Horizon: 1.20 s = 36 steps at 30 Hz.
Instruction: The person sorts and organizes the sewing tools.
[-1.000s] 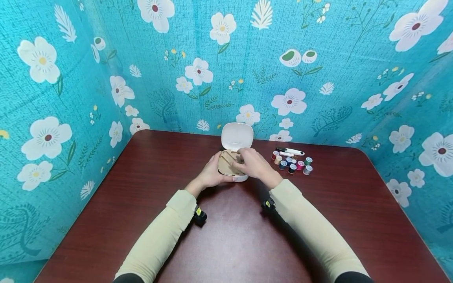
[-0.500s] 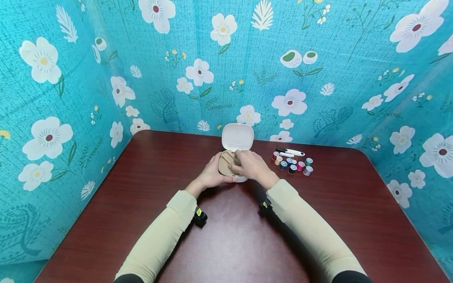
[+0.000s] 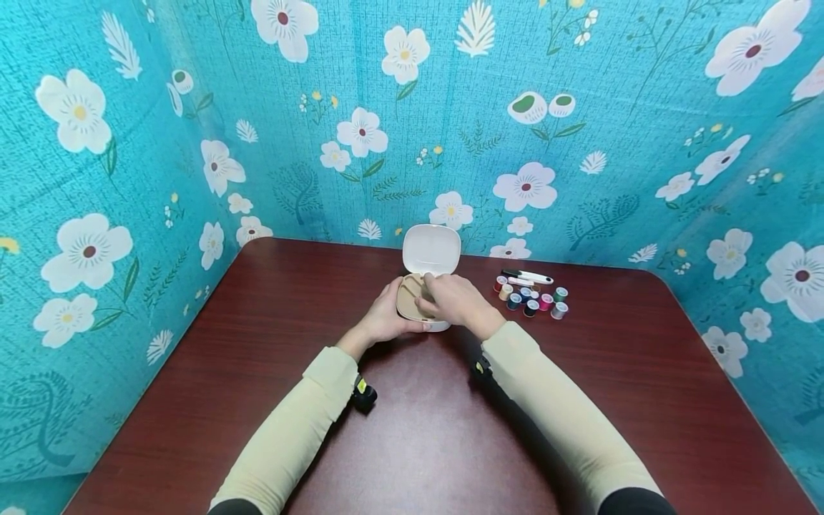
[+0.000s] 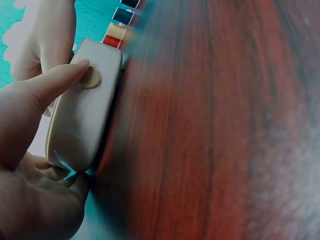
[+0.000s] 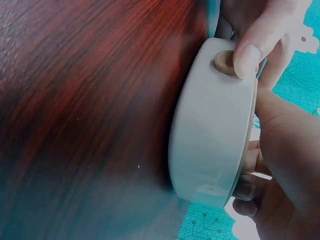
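Observation:
A small white box (image 3: 439, 325) with rounded corners stands on the table, its white lid (image 3: 431, 248) raised at the back. Inside is a beige inner tray (image 3: 409, 306) with raised dividers. My left hand (image 3: 384, 315) grips the box from the left, its thumb lying on the front wall beside a round tan button (image 4: 90, 78). From the right, my right hand (image 3: 460, 300) reaches over the tray with bent fingers, thumb and index finger down at its dividers. Whether those fingers pinch anything is hidden. The right wrist view shows the box's smooth outer wall (image 5: 210, 125).
Several thread spools (image 3: 546, 301) in different colours stand right of the box. Behind them lies a white and black slim tool (image 3: 534, 277). The dark red wooden table (image 3: 309, 286) meets a blue floral cloth (image 3: 360, 71) at the back.
My right hand has shifted slightly left over the tray, its forearm following. The left hand and the box stay in place.

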Available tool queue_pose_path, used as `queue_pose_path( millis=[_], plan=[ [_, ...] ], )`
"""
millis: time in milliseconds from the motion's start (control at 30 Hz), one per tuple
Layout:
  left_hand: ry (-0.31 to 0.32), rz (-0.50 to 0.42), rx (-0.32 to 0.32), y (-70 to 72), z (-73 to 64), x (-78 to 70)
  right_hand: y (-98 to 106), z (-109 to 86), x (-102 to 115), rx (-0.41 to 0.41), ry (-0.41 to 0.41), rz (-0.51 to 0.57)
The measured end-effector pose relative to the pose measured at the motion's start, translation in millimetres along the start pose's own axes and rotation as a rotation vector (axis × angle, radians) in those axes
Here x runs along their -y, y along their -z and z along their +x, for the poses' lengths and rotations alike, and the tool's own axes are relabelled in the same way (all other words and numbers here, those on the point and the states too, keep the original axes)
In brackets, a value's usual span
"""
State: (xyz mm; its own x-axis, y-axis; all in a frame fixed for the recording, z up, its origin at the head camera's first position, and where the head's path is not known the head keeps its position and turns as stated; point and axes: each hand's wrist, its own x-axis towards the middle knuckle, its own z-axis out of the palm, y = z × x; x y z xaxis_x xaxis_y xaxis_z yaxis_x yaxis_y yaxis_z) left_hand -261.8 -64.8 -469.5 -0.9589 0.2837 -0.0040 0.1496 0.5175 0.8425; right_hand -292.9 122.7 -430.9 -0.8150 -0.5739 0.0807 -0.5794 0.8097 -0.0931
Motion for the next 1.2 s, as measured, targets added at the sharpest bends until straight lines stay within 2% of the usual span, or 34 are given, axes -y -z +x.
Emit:
queue_pose_path(
  millis=[467, 800, 1200],
  plan=[
    [-0.020, 0.004, -0.016, 0.7, 0.5, 2.2, -4, 3.8, -3, -0.066, 0.037, 0.014],
    [-0.032, 0.003, -0.017, 0.9, 2.4, 2.7, -3, 4.3, -6, -0.087, 0.036, 0.022],
    [-0.078, 0.051, -0.023, 3.5, 2.7, 4.4, 7, -1.2, -9, -0.119, 0.014, 0.032]
  ],
)
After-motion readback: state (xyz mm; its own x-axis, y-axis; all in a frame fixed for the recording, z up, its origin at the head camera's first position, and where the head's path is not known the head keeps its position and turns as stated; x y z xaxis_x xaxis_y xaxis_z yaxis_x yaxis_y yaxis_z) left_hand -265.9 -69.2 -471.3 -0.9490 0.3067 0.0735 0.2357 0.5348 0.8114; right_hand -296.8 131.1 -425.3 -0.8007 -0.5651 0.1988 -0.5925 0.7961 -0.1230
